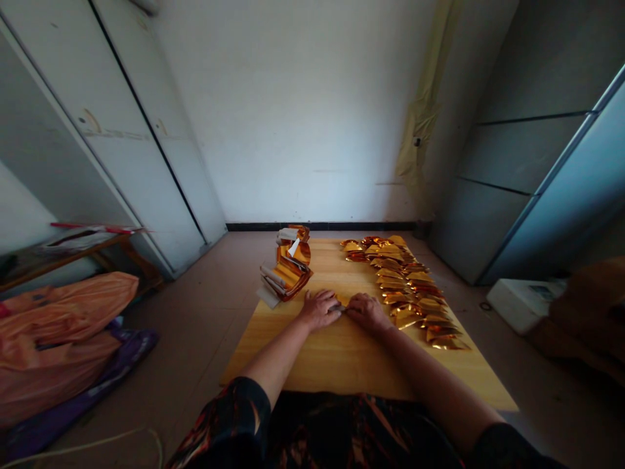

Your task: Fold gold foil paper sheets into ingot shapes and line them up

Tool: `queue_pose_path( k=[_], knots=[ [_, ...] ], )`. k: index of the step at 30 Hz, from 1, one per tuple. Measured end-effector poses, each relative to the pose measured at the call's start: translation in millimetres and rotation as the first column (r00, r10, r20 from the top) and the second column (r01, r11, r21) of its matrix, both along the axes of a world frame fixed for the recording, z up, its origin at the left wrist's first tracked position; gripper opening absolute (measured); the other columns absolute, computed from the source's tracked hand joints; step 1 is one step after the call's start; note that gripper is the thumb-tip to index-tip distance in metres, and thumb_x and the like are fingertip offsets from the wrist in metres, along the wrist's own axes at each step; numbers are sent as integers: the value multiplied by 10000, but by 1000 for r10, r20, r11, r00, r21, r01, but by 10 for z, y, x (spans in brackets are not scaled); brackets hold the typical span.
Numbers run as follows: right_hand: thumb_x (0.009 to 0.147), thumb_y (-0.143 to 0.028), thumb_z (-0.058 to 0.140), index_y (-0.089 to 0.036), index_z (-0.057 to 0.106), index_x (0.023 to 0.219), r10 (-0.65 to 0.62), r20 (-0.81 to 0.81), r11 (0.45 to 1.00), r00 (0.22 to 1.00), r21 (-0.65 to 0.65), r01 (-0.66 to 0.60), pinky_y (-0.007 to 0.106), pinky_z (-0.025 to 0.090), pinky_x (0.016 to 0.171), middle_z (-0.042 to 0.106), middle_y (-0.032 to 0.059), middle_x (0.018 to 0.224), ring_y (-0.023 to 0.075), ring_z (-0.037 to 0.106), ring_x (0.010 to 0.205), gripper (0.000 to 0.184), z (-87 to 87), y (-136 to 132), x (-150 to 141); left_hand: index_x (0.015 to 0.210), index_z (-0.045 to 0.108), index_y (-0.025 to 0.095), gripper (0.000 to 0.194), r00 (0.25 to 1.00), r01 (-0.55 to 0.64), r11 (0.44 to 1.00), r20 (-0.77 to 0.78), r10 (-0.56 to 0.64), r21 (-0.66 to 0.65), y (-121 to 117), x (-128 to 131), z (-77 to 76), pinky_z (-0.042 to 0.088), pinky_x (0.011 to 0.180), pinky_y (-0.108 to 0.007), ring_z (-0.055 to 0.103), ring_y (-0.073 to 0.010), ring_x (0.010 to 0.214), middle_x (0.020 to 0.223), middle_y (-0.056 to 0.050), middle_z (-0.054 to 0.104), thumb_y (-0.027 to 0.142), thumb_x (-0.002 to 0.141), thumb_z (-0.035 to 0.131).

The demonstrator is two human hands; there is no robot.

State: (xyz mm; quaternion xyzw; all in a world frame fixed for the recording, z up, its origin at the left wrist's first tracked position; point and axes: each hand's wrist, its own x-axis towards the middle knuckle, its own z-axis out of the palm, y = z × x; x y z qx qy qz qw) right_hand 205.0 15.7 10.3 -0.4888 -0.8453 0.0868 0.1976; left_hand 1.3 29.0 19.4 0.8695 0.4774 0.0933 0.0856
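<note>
Both hands meet over the middle of the wooden table (342,365), on a small sheet of gold foil paper (344,300) with a greyish folded edge facing me. My left hand (319,309) presses its fingers on the sheet's left end. The right end is gripped in the curled fingers of my right hand (367,312). Most of the sheet is hidden under the fingers. Left of my hands lies a loose stack of gold foil sheets (290,273) with pale backs. Folded gold foil pieces (398,277) stand in rows along the table's right side.
A white wall (303,130) rises beyond the table. Pale cabinets (146,130) stand left and a grey refrigerator (517,156) right. Orange cloth (73,326) lies at the left, near a wooden bench (105,246). A white box (517,305) sits on the floor at right.
</note>
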Motion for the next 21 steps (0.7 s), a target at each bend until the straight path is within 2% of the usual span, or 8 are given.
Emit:
queue_pose_path(
  k=[3,9,16,21],
  knots=[
    [871,-296,534,-226,717,874,-30,-30,999,999,-34,29,264,396,780,660,40,924,156,570,871,196,6,39,-15,1020,638,333,269,999,-30,1000,30,29,8,-1,22,-4,259,1034,-590,414,-238,1271,1349,16,514,372,924,389],
    [835,-283,550,-212,708,846,-177,-8,975,984,-137,174,241,372,738,681,31,904,152,591,845,174,80,69,-128,1011,635,296,196,997,-52,996,60,48,74,-11,60,-53,303,1011,-533,458,-229,1228,1316,-19,547,320,879,493],
    [882,-264,483,-189,668,861,-224,107,967,969,-102,235,257,315,742,671,48,921,157,586,878,200,196,-14,-256,1045,621,295,225,996,-55,998,70,53,36,1,44,-72,267,1024,-581,424,-250,1263,1356,-26,515,272,852,508],
    [896,-263,459,-182,648,854,-262,133,959,956,-76,273,265,299,732,664,53,928,157,583,871,210,197,-37,-298,1074,603,298,263,996,-58,998,70,57,16,13,42,-84,246,1035,-607,413,-248,1279,1370,-18,505,234,841,500]
  ],
)
